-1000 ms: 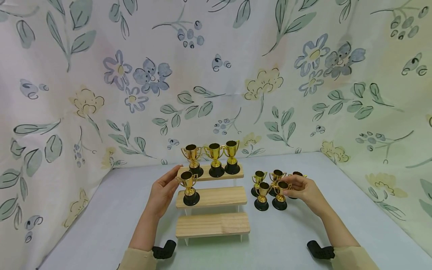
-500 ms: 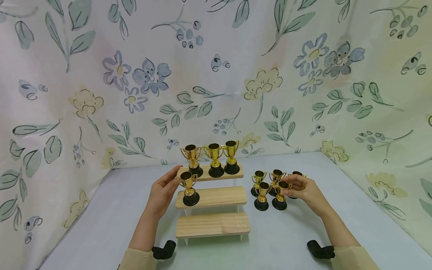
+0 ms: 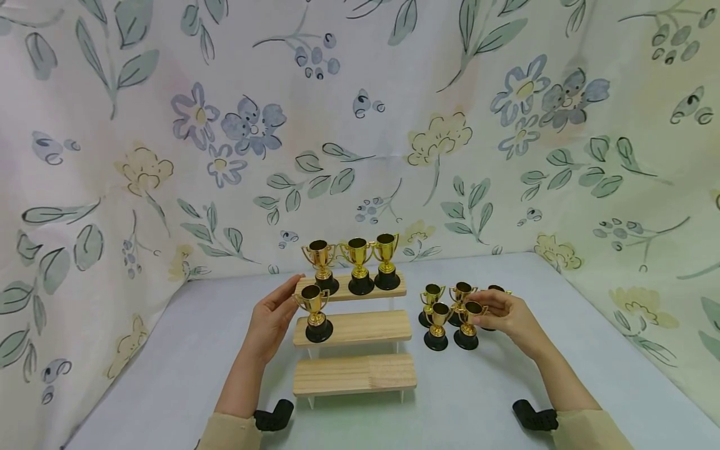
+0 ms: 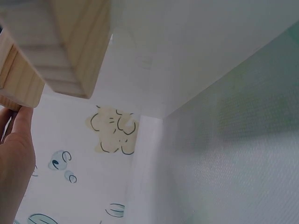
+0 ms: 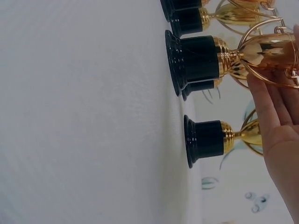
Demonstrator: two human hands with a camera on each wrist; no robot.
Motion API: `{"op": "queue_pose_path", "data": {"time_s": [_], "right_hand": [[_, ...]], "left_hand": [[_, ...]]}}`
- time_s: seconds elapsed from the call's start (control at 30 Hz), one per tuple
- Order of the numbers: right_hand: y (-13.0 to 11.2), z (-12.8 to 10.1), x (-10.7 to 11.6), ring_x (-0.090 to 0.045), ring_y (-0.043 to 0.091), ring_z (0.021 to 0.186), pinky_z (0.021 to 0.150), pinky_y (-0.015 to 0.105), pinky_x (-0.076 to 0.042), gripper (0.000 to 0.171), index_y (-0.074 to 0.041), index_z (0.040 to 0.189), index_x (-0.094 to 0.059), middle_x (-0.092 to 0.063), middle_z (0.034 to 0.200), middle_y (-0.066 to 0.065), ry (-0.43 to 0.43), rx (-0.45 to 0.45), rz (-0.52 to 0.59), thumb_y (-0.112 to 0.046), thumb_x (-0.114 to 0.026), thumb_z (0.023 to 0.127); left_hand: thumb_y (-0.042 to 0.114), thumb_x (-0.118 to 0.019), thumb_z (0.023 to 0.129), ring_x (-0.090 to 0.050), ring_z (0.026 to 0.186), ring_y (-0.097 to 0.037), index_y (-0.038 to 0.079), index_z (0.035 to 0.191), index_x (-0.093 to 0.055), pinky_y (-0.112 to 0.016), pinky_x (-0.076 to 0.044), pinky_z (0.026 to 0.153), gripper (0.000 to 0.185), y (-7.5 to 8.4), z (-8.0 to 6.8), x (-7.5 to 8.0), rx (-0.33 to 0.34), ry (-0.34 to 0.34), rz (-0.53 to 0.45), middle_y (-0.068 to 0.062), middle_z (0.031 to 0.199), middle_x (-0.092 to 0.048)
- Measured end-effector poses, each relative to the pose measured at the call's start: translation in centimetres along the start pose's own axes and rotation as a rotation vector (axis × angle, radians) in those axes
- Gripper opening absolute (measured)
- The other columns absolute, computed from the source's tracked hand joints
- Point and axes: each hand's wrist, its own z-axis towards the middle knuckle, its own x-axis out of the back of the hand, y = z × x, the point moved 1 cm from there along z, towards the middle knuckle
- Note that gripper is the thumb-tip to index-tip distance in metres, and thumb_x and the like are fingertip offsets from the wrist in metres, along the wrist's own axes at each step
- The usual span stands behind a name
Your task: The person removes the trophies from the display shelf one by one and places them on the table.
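Note:
My left hand (image 3: 274, 320) is at the left end of a three-tier wooden display stand (image 3: 354, 372), its fingers at the top board's end. In the left wrist view, the fingertips (image 4: 23, 119) meet a wooden board (image 4: 25, 84). Close to that thumb, a small gold trophy cup (image 3: 311, 301) with a black base stands upright on the middle tier. My right hand (image 3: 509, 320) pinches the cup of another gold trophy (image 3: 468, 325) at the front of a group on the table. In the right wrist view, fingers lie behind this trophy's cup (image 5: 268, 51).
Three gold trophies (image 3: 360, 259) line the top tier. Several more trophies (image 3: 432, 303) crowd around the right hand. The bottom tier (image 3: 354, 375) shows bare wood. White cloth (image 3: 185, 375) covers the table, and a floral curtain (image 3: 360, 137) hangs behind it.

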Motion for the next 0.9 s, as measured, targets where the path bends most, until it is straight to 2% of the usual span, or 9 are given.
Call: {"op": "queue_pose_path", "data": {"time_s": [0.3, 0.73, 0.9], "right_hand": [[-0.8, 0.0, 0.1, -0.068, -0.003, 0.102, 0.083, 0.016, -0.059, 0.041, 0.009, 0.127, -0.057, -0.072, 0.115, -0.012, 0.037, 0.077, 0.050, -0.005, -0.069, 0.090], [-2.7, 0.1, -0.4, -0.070, 0.002, 0.105, 0.082, 0.014, -0.059, 0.035, 0.013, 0.124, -0.057, -0.074, 0.112, -0.011, 0.228, 0.199, 0.211, 0.005, -0.064, 0.091], [-4.0, 0.2, -1.4, -0.070, 0.004, 0.106, 0.084, 0.014, -0.058, 0.034, 0.014, 0.123, -0.057, -0.074, 0.113, -0.009, 0.246, 0.227, 0.233, 0.007, -0.064, 0.090]], "left_hand": [[0.012, -0.056, 0.101, -0.051, 0.128, 0.009, 0.004, 0.154, -0.033, -0.009, -0.041, 0.108, 0.058, -0.1, 0.0, -0.1, -0.003, -0.003, 0.010, 0.021, 0.136, -0.053], [0.012, -0.055, 0.101, -0.049, 0.131, 0.007, 0.004, 0.154, -0.033, -0.008, -0.041, 0.108, 0.058, -0.1, 0.0, -0.1, -0.006, -0.007, 0.009, 0.019, 0.138, -0.052], [0.012, -0.055, 0.101, -0.050, 0.130, 0.007, 0.004, 0.154, -0.034, -0.008, -0.041, 0.108, 0.058, 0.0, 0.0, 0.0, -0.004, -0.004, 0.009, 0.020, 0.137, -0.053]]}}
